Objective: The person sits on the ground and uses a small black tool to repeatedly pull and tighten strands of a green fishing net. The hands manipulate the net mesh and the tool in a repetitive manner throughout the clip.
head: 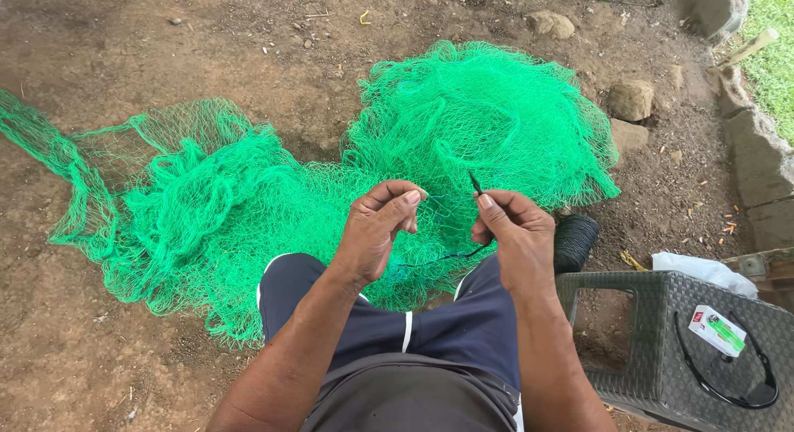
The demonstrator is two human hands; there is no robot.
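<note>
A large bright green net (248, 192) lies heaped on the dirt ground and drapes over my knees. My left hand (376, 225) pinches a strand of the net's mesh between thumb and fingers. My right hand (509, 229) grips a thin dark netting needle (475, 184), whose tip sticks up above the thumb. A dark twine runs from it down toward my lap. The two hands are close together, just above my knees in dark shorts (422, 333).
A black spool of twine (575, 242) stands on the ground right of my right hand. A grey woven plastic stool (653, 333) at the lower right carries dark glasses (728, 382) and a small packet (718, 329). Stones (630, 100) and a concrete curb (761, 159) lie at the right.
</note>
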